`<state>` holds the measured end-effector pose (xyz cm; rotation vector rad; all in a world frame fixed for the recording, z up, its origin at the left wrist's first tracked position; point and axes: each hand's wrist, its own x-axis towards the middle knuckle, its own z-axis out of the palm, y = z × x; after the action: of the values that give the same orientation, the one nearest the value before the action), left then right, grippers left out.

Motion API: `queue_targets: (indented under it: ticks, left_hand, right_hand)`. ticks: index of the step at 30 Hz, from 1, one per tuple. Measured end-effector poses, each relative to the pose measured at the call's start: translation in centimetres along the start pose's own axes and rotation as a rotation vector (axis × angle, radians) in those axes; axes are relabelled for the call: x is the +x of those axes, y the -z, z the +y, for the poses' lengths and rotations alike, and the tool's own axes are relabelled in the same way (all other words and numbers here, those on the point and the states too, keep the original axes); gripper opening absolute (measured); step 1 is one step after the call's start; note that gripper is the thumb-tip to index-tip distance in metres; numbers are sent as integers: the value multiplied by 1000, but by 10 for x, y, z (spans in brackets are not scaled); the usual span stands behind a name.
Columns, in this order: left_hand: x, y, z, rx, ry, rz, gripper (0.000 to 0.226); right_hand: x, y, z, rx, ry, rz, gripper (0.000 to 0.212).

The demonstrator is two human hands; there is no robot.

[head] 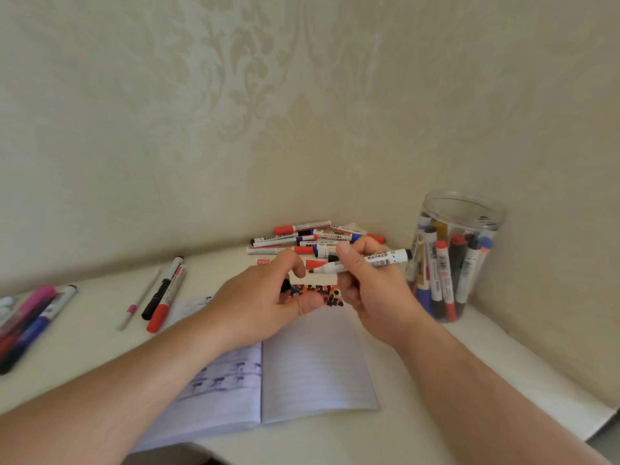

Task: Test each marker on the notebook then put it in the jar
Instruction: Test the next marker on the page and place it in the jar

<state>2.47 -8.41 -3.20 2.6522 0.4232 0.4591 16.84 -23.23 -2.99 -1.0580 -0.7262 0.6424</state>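
Note:
My right hand [365, 280] grips an uncapped white marker [382, 258], its black tip pointing left above the open lined notebook [315, 360]. My left hand [268, 297] curls its fingers round a small black cap [286, 285] just left of the tip. Red and black test marks [322, 295] crowd the top of the notebook's right page. The clear plastic jar [453, 256] stands at the right, holding several markers upright. A pile of markers [302, 239] lies behind my hands, by the wall corner.
The white table [436, 414] ends close on the right and front. On the left lie a black and a red marker [164, 293], a thin pink-tipped pen [134, 305], and a bunch of markers [30, 320] at the far left edge.

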Motion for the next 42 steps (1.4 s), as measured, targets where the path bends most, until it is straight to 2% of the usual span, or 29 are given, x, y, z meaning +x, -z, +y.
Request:
queue_targets:
  ticks: [3, 5, 9, 13, 19, 24, 28, 32, 37, 42]
  left_hand:
    - [-14, 11, -26, 48, 18, -42, 42]
    - [-24, 14, -43, 84, 4, -92, 37]
    - [-33, 10, -55, 63, -6, -158, 48]
    - [-32, 3, -57, 53, 13, -107, 49]
    - [-37, -2, -59, -26, -21, -34, 41]
    - [-37, -1, -60, -54, -21, -45, 39]
    - [-39, 1, -65, -74, -23, -17, 36]
    - [-42, 1, -62, 57, -12, -53, 39]
    - [-46, 15, -63, 131, -35, -178, 40]
    - [-52, 14, -70, 174, -76, -143, 43]
  right_hand:
    - [6, 13, -6, -80, 55, 137, 34]
    - [7, 19, -5, -200, 98, 204, 24]
    - [10, 20, -4, -188, 95, 267, 20]
    - [11, 21, -2, -211, 35, 296, 25]
    - [16, 26, 4, -348, -64, 293, 26]
    - [13, 20, 15, -491, -42, 244, 24]
    - [18, -13, 3, -589, -57, 111, 20]
    - [25, -53, 1, -613, -108, -31, 21]
    - [22, -65, 37, -638, -118, 63, 27]
    - [19, -57, 44, -641, -98, 133, 20]
